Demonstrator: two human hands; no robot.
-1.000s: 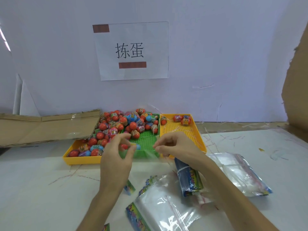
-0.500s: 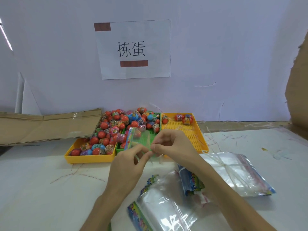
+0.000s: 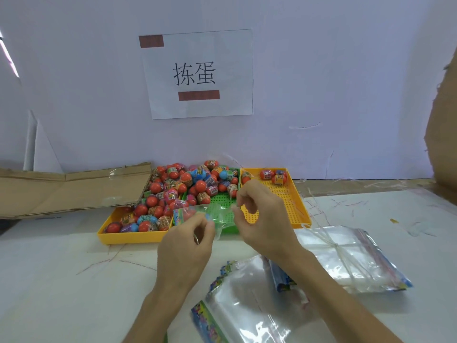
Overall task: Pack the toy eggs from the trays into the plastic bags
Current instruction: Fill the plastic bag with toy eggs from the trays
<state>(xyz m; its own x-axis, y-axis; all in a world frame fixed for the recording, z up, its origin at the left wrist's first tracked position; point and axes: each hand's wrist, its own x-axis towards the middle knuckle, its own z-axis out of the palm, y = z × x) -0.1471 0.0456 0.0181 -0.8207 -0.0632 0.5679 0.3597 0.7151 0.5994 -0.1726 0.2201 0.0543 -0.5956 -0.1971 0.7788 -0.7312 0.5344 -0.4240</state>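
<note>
Clear plastic bag [image 3: 217, 215] pinched by left hand [image 3: 188, 246] and right hand [image 3: 262, 219].

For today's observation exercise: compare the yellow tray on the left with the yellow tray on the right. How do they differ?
The left yellow tray is crowded with toy eggs, its floor mostly hidden; the right yellow tray holds only a few eggs at its far end, its studded floor bare. The left tray's far part lies under the egg pile; the right hand covers part of the right tray's near left. Both are yellow, shallow, and flank the green tray.
</note>
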